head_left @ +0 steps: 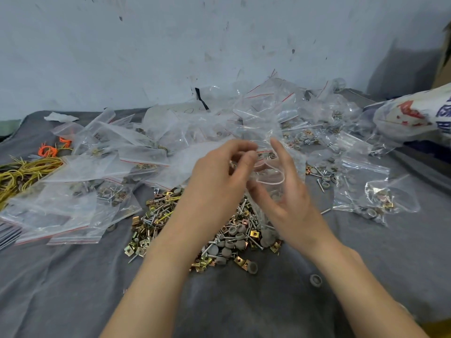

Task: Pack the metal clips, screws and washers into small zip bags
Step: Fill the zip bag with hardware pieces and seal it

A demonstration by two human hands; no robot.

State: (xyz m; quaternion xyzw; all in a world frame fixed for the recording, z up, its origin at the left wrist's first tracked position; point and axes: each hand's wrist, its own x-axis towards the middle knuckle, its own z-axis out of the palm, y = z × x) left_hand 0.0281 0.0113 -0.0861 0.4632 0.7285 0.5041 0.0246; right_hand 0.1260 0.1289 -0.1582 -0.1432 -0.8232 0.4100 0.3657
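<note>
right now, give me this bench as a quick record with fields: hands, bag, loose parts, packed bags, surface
right hand: holds small clear zip bag, mouth open
left hand: fingers curled at that bag's mouth; what its grip holds is unclear
loose parts: pile of brass-coloured metal clips, silver screws and grey round washers under the hands
packed bags: clear filled bags on the right
surface: grey cloth

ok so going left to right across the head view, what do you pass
bundle of yellow wires → pile of clear zip bags → left hand → small open clear zip bag → right hand → filled clear zip bag → white printed plastic sack
</note>
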